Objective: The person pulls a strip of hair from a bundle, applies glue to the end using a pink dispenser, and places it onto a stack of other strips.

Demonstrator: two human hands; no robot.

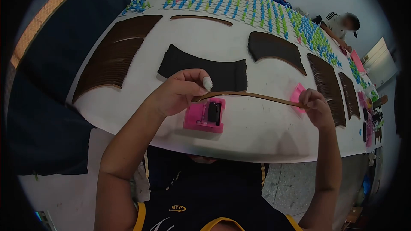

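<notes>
A long, narrow brown strip (252, 96) is stretched above the white table between my hands. My left hand (177, 92) pinches its left end between thumb and fingers; a white covering (207, 83) wraps one fingertip. At the other end, the fingers of my right hand (317, 106) are closed on the strip. Just below the strip stands a pink holder with a dark roller (214, 112). Partly behind the strip and my right hand is a pink piece (297, 93). Dark stacked strips (203, 66) lie behind my left hand.
More brown strips lie in stacks at the left (115, 55), back right (276, 49) and right (327, 85). One single strip (201, 18) lies farther back. Rows of blue and green clips (231, 4) cover the table's far side. Another person (342, 28) sits at the far right.
</notes>
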